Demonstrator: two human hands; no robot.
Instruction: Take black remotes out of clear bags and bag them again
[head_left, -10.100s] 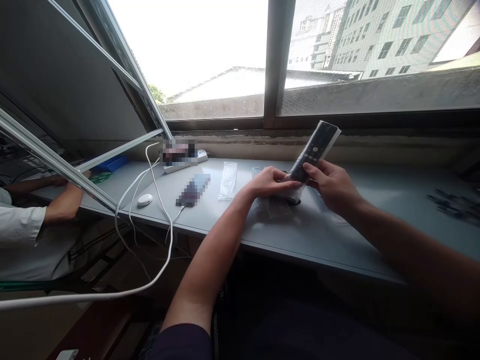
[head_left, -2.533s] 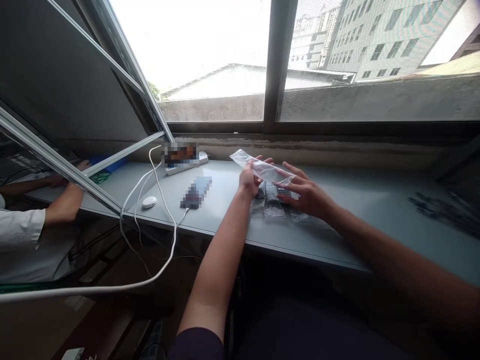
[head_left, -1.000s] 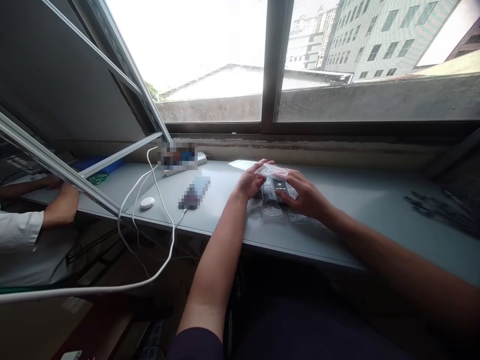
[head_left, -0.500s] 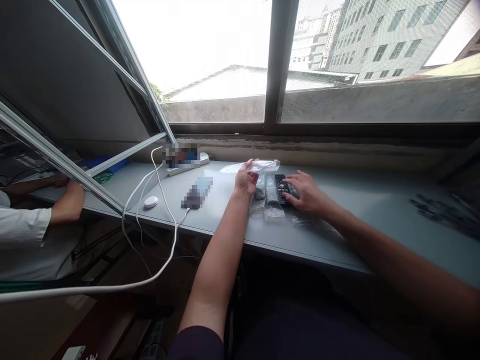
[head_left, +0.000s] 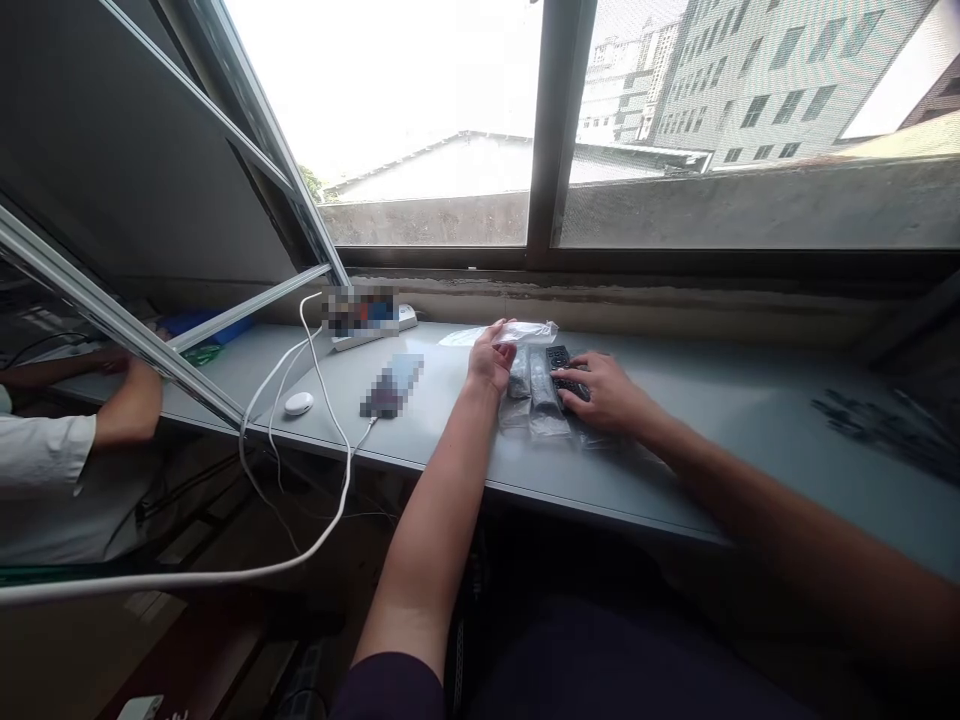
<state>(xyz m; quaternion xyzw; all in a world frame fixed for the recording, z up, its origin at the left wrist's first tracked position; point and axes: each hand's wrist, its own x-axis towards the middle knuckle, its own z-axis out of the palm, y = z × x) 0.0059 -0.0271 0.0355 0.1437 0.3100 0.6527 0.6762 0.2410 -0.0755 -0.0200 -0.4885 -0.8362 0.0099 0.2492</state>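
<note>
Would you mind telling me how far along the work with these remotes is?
Two dark remotes already lie in clear bags on the desk. In hand, the right hand rests on a black remote that looks unbagged, and the left hand touches a flat clear bag. Left: that remote and bag are not yet together.

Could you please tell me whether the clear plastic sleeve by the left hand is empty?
Empty: the clear plastic sleeve lies flat at the left hand, and nothing dark shows through it.
</note>
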